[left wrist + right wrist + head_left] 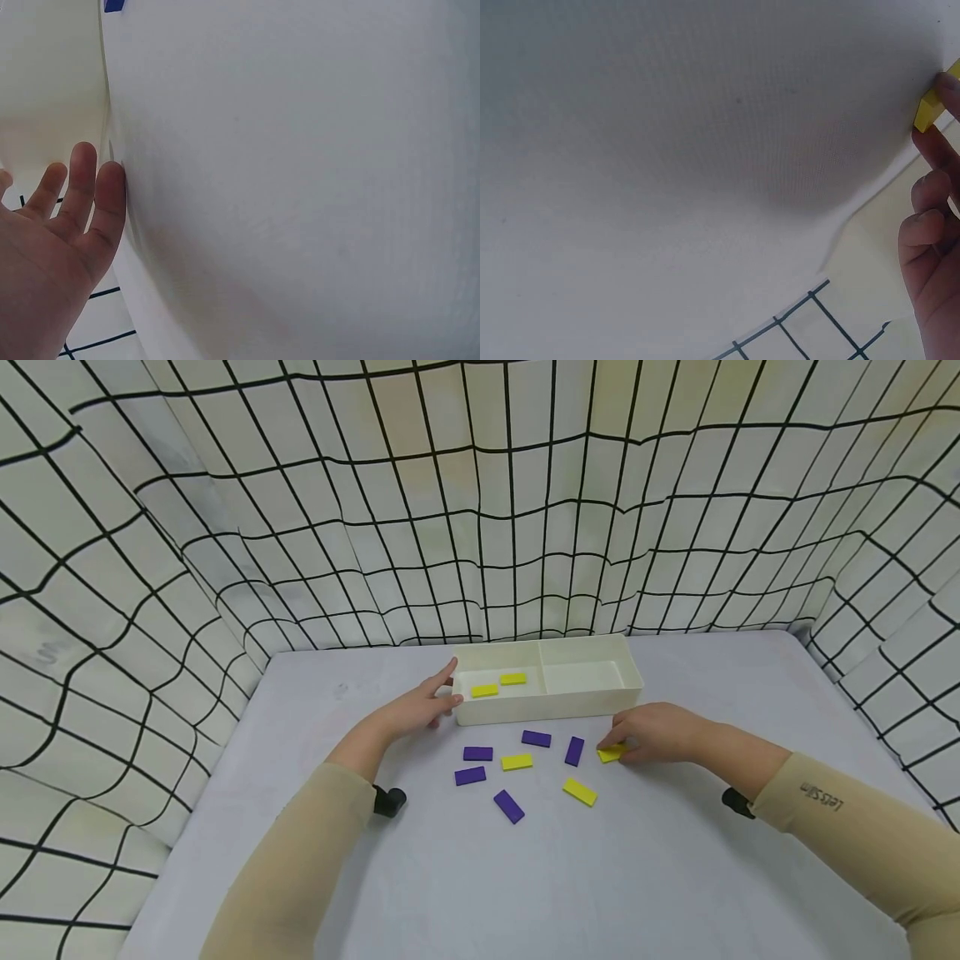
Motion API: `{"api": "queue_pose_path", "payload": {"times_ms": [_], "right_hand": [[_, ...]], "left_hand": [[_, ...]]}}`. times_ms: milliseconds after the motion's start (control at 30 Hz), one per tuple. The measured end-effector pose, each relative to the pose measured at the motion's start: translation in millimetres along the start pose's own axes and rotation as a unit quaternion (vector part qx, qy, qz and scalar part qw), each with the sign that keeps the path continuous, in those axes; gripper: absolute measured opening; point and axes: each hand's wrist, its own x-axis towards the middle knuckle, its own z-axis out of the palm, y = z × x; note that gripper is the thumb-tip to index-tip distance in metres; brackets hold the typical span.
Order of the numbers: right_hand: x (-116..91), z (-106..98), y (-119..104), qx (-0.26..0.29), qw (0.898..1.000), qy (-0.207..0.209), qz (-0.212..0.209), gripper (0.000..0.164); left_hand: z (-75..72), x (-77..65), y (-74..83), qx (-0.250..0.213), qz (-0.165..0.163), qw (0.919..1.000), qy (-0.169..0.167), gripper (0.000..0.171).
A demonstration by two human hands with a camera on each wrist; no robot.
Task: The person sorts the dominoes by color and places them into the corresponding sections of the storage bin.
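My right hand (658, 732) pinches a yellow block (611, 754) between thumb and finger, low over the table near the box's front right corner. In the right wrist view the same yellow block (928, 110) shows at the fingertips. My left hand (417, 706) touches the left end of the white box (551, 708), its fingers extended; the left wrist view shows the left hand (64, 240) with fingers spread. Two yellow blocks, one of them at the front (484, 691), lie in the box's left compartment. Its right compartment (581, 677) holds nothing visible.
In front of the box lie several purple blocks, including a slanted purple block (509, 807), and two yellow blocks, one flat (517, 762) and one angled (580, 792). A black grid net (510, 518) over white walls surrounds the white-covered table (480, 893).
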Motion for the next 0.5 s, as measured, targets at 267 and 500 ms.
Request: {"api": "queue_pose_path", "payload": {"times_ms": [267,500], "right_hand": [[1.9,-5.7,2.2,0.031,0.999,0.009,0.019,0.033],[0.4,-21.7,5.2,0.059,0.998,0.026,0.006,0.031]], "left_hand": [[0.2,-1.8,1.0,-0.014,-0.021,0.9997,-0.004,0.072],[2.3,-0.6,1.5,-0.043,-0.023,0.9988,-0.008,0.070]]}}
